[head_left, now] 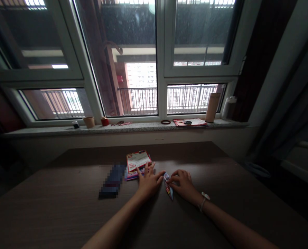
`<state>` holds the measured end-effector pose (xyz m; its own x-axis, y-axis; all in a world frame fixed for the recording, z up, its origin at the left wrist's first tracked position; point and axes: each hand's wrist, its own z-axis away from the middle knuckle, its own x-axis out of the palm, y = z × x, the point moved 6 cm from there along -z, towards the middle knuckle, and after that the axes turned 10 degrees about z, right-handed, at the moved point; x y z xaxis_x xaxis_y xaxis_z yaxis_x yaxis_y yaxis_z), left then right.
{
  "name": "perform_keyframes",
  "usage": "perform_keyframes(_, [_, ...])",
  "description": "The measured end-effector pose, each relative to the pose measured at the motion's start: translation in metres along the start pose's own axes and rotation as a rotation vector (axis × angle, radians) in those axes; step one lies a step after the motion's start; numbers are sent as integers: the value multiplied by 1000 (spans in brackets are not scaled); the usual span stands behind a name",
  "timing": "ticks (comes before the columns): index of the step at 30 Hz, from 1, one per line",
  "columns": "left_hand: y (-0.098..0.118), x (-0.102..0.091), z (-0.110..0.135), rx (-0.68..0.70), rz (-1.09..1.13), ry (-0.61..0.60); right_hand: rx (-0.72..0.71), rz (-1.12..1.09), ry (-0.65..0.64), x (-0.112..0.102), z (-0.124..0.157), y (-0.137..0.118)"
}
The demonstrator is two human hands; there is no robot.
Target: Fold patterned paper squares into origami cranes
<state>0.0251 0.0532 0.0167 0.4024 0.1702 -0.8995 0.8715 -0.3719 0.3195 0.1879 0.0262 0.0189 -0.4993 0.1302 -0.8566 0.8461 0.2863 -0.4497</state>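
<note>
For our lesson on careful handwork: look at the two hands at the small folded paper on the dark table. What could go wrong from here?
1. The folded paper is small and held only at its top by the right hand; it may slip on the smooth table and crease crooked.
2. The left hand lies spread next to the stack of leaflets; a push could shove it askew.

A lived-in room of a flat, high up: at twelve o'clock a wide window (140, 69) looks past a balcony railing (143, 100) to tower blocks. Its stone sill (143, 128) carries a paper cup (89, 121) at eleven and a flask (212, 107) at one. A curtain (286, 86) hangs at three, beside the dark wooden worktop (65, 207).
</note>
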Motion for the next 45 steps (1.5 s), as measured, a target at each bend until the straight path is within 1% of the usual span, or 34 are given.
perform_keyframes(6, [2, -3, 2, 23, 45, 35, 2, -16, 9, -2, 2, -2])
perform_keyframes(13, [7, -7, 5, 73, 47, 118, -33, -8, 15, 0, 1, 3])
perform_keyframes(17, [9, -11, 6, 89, 50, 142, -38, 9, 69, -2, -1, 9])
perform_keyframes(21, [10, -12, 7, 98, 38, 157, -23, 76, 137, -7, -1, 13])
perform_keyframes(28, [10, -12, 7, 117, 43, 152, -25, 182, 151, -13, 2, 9])
perform_keyframes(32, [9, -12, 6, 116, 61, 144, -22, 188, 133, -15, 2, 8])
perform_keyframes(39, [11, -15, 5, 89, 80, 95, -3, 180, 87, -16, 2, 6])
perform_keyframes(45, [7, -11, 3, 82, 126, 96, -3, 198, 66, -12, 0, 8])
